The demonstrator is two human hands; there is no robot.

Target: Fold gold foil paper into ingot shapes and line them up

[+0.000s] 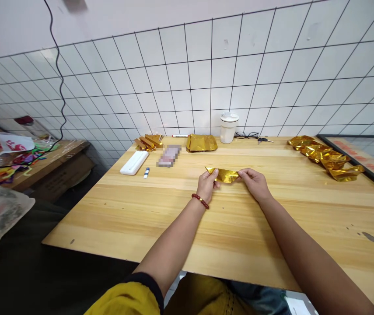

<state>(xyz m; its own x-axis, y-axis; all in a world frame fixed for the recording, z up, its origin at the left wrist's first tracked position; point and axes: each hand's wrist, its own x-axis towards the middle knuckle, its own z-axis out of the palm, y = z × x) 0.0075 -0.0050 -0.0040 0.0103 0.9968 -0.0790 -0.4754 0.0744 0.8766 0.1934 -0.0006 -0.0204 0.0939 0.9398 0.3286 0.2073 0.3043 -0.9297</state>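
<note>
Pinching a gold foil piece (227, 176), both closed hands (207, 183) (255, 182) face a white-tiled wall (198, 81) across a wooden table (134, 214).

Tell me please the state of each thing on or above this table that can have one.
Left hand, pinching the gold paper.
Right hand, pinching its other end.
Gold paper, creased, held near both ends.
Cup, upright, lid on.
Glasses, lying; folded or not, cannot tell.
Keys, lying.
Gold shapes, folded, in a row.
Gold stack, lying near the wall.
Gold strips, heaped.
White box, lying flat.
Small tube, lying.
Pen, lying.
Blurred item, cannot tell.
</note>
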